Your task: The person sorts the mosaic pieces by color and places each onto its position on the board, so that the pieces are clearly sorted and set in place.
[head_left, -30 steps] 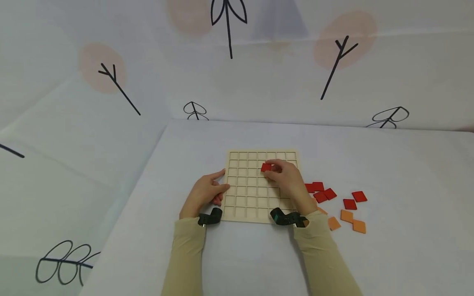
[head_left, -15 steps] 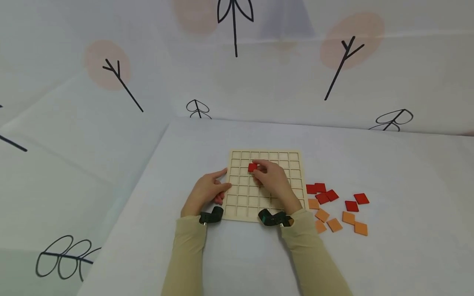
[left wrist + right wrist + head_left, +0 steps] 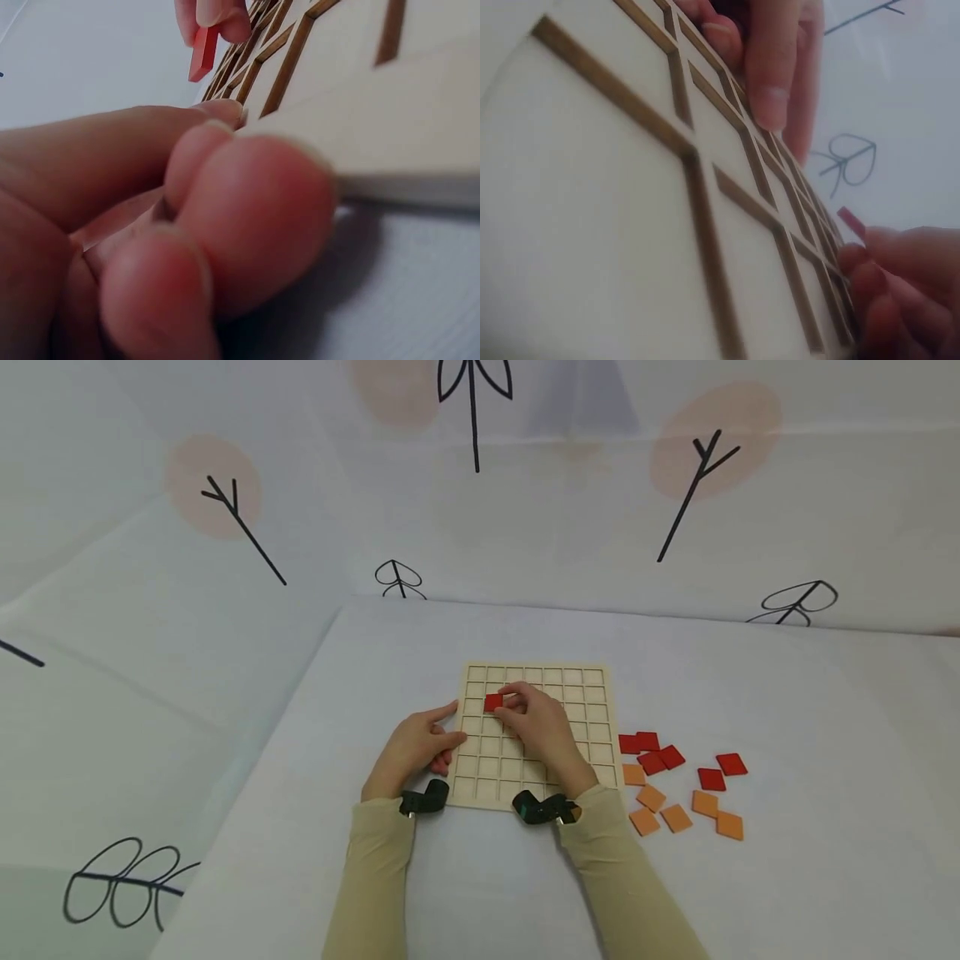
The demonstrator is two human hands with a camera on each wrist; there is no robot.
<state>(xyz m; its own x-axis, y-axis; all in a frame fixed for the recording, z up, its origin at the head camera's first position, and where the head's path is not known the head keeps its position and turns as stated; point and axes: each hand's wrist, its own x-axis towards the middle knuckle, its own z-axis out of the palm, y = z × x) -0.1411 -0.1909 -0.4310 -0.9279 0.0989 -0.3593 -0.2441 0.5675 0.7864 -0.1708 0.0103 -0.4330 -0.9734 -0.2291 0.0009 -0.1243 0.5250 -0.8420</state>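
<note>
My right hand (image 3: 538, 722) pinches a red square tile (image 3: 492, 702) by its right side, over the upper left of a pale wooden grid board (image 3: 488, 767). In the left wrist view the red tile (image 3: 202, 56) hangs tilted just above the board's ridges, with fingertips at its top. My left hand (image 3: 411, 747) lies at the board's left edge, its index finger and thumb stretched out and touching that edge. Its remaining fingers are bent beneath. The right wrist view has the tile (image 3: 851, 222) edge-on between thumb and fingers.
Right of the board, several loose red tiles (image 3: 651, 763) lie on the white table (image 3: 825, 735), some overlapping. Several orange tiles (image 3: 677, 817) are scattered nearer to me. Behind the table stands a patterned cloth backdrop (image 3: 555, 543).
My right hand has carried the red tile leftward across the board, from its middle to near the left columns. The left hand stays at the edge. Orange tiles hidden by the right arm now show.
</note>
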